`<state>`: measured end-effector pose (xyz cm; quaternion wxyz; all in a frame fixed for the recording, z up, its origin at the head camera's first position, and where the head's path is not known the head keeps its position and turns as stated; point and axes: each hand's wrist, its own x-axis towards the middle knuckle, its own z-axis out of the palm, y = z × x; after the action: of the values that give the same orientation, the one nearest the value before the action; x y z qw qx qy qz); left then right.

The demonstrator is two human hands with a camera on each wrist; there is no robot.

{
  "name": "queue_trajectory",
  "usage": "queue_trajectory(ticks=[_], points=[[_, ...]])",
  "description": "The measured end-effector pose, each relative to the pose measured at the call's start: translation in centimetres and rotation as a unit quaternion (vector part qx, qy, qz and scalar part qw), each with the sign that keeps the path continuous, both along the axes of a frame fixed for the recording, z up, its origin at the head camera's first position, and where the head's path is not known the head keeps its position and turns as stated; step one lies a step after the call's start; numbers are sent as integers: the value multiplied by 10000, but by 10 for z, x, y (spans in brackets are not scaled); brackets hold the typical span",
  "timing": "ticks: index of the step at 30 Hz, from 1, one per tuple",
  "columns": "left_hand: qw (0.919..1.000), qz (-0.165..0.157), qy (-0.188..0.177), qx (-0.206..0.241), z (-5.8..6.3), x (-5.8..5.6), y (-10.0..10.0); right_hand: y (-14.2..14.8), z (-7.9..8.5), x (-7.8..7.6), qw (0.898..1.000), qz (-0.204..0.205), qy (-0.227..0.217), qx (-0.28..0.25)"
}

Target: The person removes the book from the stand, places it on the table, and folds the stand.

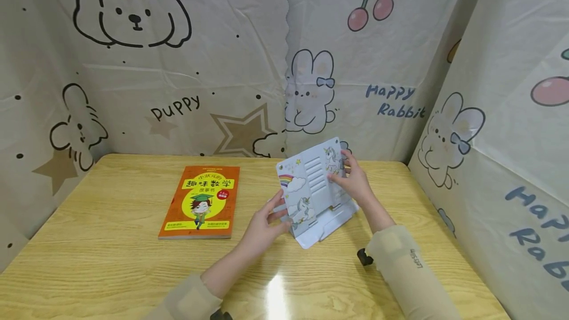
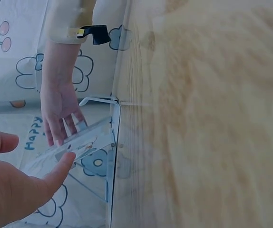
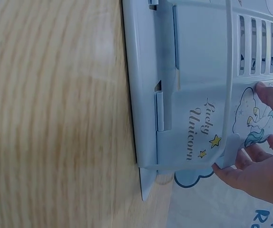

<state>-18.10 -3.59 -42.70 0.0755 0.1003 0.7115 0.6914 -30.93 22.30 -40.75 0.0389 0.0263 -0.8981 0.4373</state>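
A pale blue book stand (image 1: pixel 316 181) with unicorns, a rainbow and a slotted middle leans back over its base on the table, turned at an angle. My left hand (image 1: pixel 263 224) holds its left edge, thumb at the front near the lower corner and fingers partly hidden behind. The right hand (image 1: pixel 354 180) grips the opposite edge, its thumb on the printed front. Close up in the right wrist view, the thumb (image 3: pixel 269 95) lies by a unicorn print and the fingers reach round the edge. In the left wrist view the stand (image 2: pixel 91 142) appears side-on.
An orange book (image 1: pixel 200 204) with a cartoon child on its cover lies flat to the left of the stand. Under both is a wooden table (image 1: pixel 111 260). A printed cloth (image 1: pixel 249 63) hangs behind it and along its sides.
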Motion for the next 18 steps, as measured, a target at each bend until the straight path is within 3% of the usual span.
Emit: queue_trajectory(ticks=[8,18], points=[[9999,127,104,30,0,-4,-1,-4,-2,4,9999,-123,45,-27],[9991,373,112,-173,13,-28,-7,-14,0,21,9978,-443,475,-94]])
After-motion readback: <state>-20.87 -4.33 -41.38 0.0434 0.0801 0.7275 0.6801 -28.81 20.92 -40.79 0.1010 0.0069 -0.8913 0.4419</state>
